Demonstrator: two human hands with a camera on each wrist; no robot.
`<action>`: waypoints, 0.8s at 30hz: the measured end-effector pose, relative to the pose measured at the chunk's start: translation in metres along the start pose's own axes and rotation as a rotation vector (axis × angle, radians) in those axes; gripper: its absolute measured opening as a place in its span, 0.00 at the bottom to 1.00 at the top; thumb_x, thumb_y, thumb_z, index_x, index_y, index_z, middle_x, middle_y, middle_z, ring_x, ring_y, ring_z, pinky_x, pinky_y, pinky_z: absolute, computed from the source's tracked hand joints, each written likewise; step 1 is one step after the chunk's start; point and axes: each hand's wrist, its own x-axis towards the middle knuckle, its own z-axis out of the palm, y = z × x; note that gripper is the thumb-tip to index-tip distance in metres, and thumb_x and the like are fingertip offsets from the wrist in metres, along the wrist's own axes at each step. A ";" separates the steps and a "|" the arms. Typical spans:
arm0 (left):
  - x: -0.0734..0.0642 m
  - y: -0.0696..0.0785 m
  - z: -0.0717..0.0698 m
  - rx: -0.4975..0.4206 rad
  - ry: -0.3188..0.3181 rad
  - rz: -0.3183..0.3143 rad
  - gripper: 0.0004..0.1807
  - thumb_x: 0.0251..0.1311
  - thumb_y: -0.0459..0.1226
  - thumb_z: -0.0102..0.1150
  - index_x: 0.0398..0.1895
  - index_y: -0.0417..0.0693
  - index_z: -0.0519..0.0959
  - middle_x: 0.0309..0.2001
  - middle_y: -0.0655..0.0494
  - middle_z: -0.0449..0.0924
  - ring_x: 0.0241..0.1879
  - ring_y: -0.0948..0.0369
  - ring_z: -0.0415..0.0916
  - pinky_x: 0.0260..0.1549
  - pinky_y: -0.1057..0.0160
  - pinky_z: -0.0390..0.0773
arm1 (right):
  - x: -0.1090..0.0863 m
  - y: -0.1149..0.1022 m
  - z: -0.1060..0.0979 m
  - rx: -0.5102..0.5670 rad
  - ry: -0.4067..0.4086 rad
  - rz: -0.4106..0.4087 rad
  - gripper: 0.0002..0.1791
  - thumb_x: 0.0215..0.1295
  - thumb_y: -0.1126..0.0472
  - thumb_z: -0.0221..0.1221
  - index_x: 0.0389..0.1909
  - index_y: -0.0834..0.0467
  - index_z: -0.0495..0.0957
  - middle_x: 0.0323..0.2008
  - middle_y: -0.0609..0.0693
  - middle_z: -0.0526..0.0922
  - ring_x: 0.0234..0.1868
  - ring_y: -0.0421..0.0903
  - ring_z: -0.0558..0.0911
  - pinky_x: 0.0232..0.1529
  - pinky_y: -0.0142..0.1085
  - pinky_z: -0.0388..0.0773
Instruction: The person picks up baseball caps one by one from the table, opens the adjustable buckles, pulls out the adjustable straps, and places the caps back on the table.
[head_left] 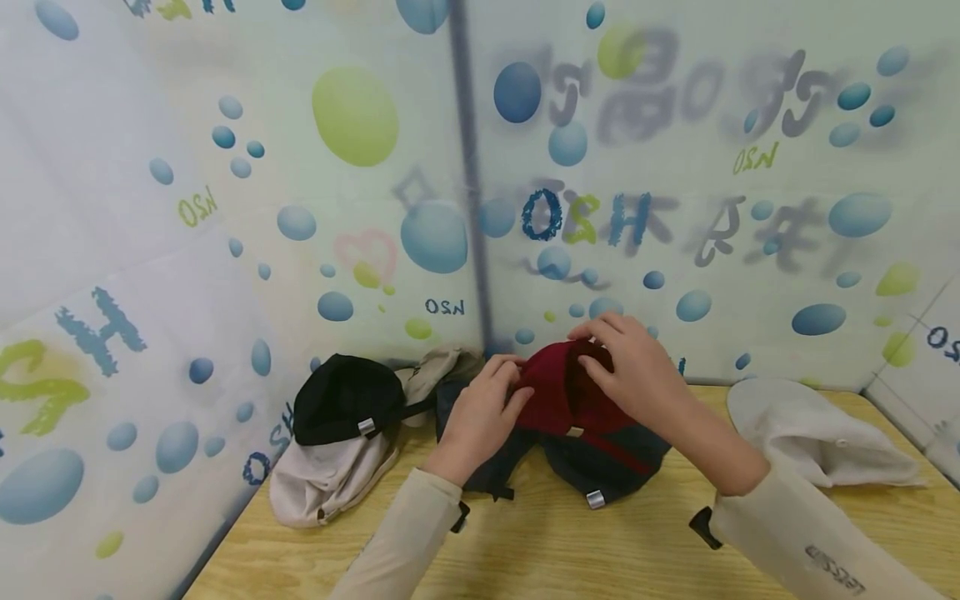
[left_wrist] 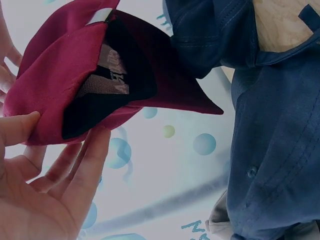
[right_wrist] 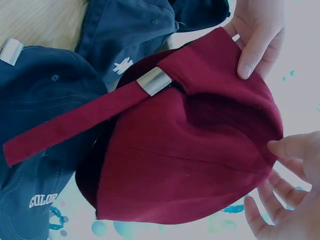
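Note:
Both hands are at a maroon baseball cap (head_left: 546,387), raised over two dark blue caps. My left hand (head_left: 480,417) pinches the cap's edge between thumb and fingers; in the left wrist view the dark lining and a printed label show in its opening. On the other side, my right hand (head_left: 641,371) holds the crown, its thumb (right_wrist: 290,147) on the cloth and fingers behind. The maroon strap with its metal buckle (right_wrist: 154,81) hangs free across one dark blue cap (head_left: 600,471). Another dark blue cap (head_left: 480,479) lies below my left hand.
To the left, a black cap (head_left: 345,400) sits on a pale pink cap (head_left: 322,475), with a beige cap (head_left: 442,371) behind. A white cap (head_left: 817,433) lies at the right of the wooden table (head_left: 570,558). A patterned sheet (head_left: 360,242) hangs close behind.

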 end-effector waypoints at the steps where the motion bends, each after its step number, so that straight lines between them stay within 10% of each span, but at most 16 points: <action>1: 0.000 0.000 0.000 0.000 0.002 -0.004 0.09 0.73 0.44 0.53 0.35 0.52 0.74 0.63 0.60 0.74 0.46 0.59 0.82 0.36 0.64 0.81 | -0.001 -0.001 0.000 -0.011 0.009 -0.009 0.12 0.63 0.65 0.65 0.48 0.58 0.81 0.45 0.55 0.82 0.43 0.53 0.78 0.42 0.46 0.82; 24: 0.005 -0.002 -0.003 -0.070 0.029 -0.056 0.09 0.72 0.43 0.55 0.33 0.51 0.72 0.62 0.57 0.75 0.52 0.57 0.81 0.45 0.59 0.83 | -0.015 -0.015 0.007 -0.143 0.043 -0.122 0.11 0.59 0.63 0.69 0.43 0.58 0.82 0.42 0.56 0.80 0.41 0.53 0.76 0.43 0.45 0.78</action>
